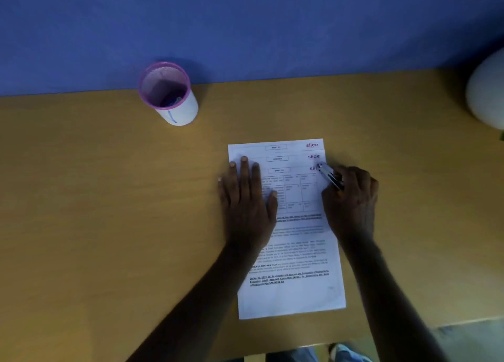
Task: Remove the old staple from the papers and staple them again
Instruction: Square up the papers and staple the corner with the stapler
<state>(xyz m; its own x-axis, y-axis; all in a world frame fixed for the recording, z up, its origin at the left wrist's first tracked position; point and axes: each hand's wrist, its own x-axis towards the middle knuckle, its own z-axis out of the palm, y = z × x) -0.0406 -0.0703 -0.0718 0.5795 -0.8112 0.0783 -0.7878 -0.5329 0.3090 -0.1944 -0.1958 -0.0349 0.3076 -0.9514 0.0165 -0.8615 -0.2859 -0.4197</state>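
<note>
Three printed sheets of paper (294,252) lie fanned on the wooden desk (109,198), each top edge stepped below the one behind it. My left hand (246,198) presses flat on the upper left of the top sheet, fingers spread. My right hand (350,201) grips a small metal stapler (328,175), whose tip rests at the top right corner of the front sheet, over the logo. The staple itself is too small to make out.
A white mesh pen holder with a pink rim (169,94) stands at the back left of the desk, against the blue wall (245,29). A pale round object (488,89) sits at the far right edge. The desk's front edge runs just below the papers.
</note>
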